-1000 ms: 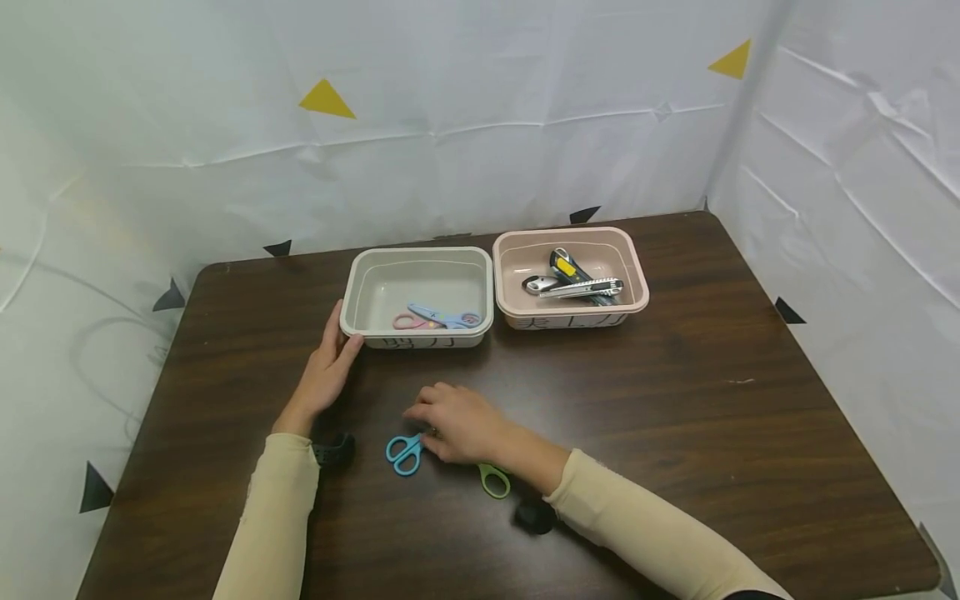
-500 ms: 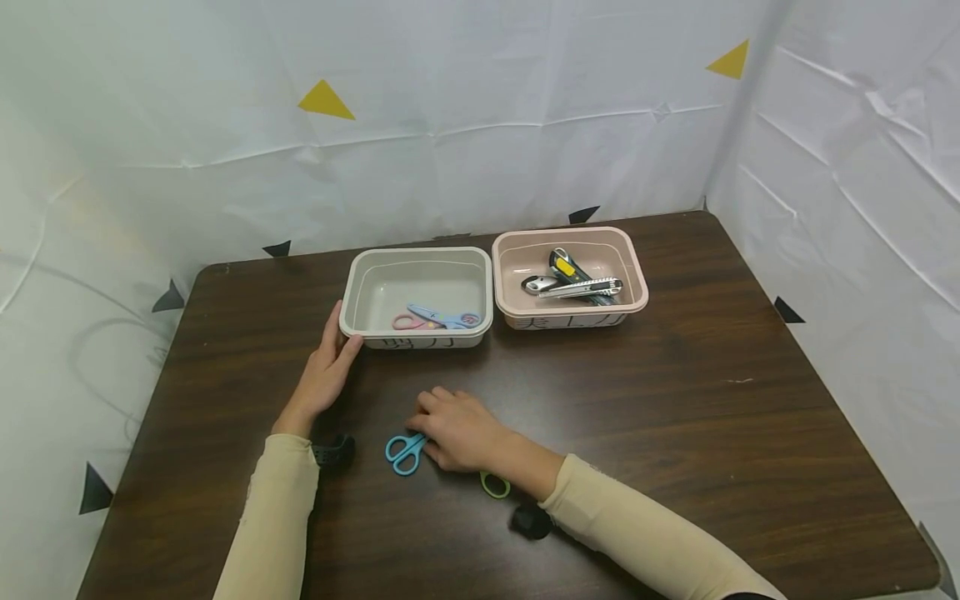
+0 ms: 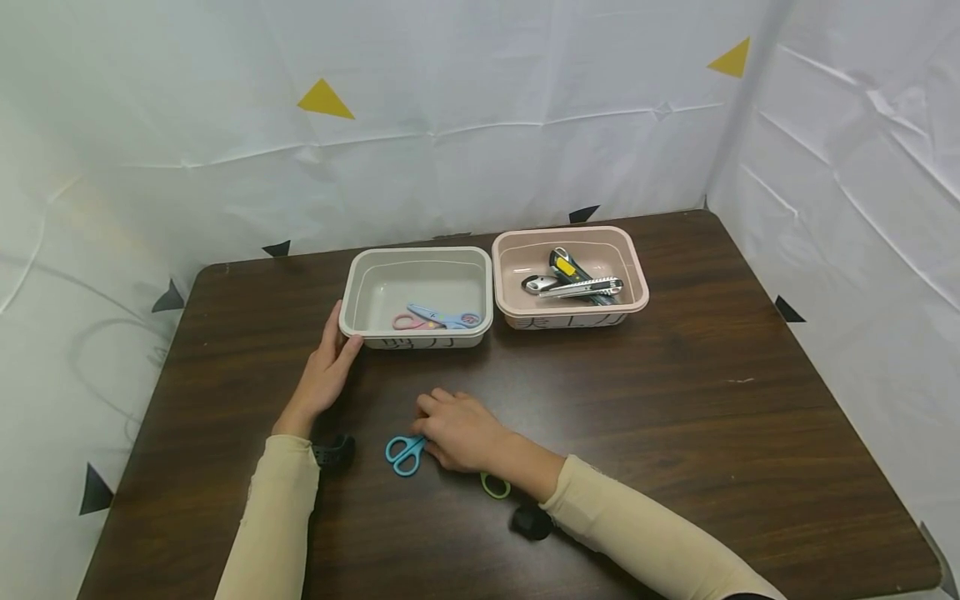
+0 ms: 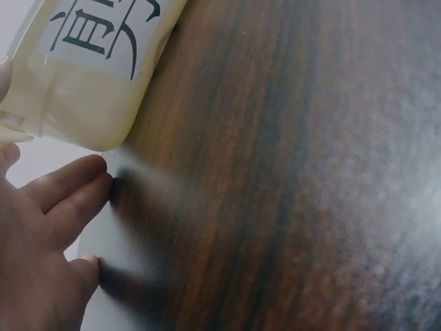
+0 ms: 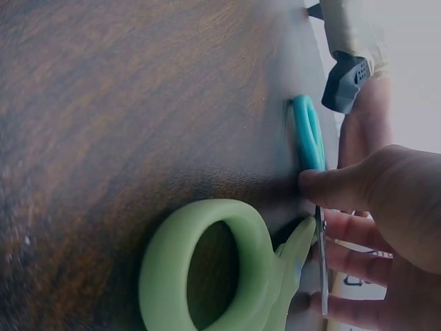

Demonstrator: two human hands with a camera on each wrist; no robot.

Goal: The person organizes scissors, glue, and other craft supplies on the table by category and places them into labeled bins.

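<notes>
My left hand (image 3: 324, 375) lies against the left front corner of a pale grey plastic box (image 3: 491, 292), thumb at the front rim and straight fingers along the side. In the left wrist view dark writing marks the box's front (image 4: 103, 31). My right hand (image 3: 457, 429) pinches light-blue scissors (image 3: 405, 455) near the pivot, thumb on one side and fingers behind the blades; the loops point left. Green-handled scissors (image 5: 207, 269) lie on the table beneath the right wrist, partly hidden by the hand in the head view.
Inside the grey box lie blue scissors (image 3: 442, 317) and pink-handled scissors (image 3: 408, 322). A pink box (image 3: 637, 287) beside it on the right holds several utility knives (image 3: 581, 287). The dark wooden table (image 3: 675, 417) meets white sheeting (image 3: 450, 167) at the back.
My right hand has shifted slightly right and closer to me, its fingers drawing in on the blue scissors. The left hand and both boxes stay put.
</notes>
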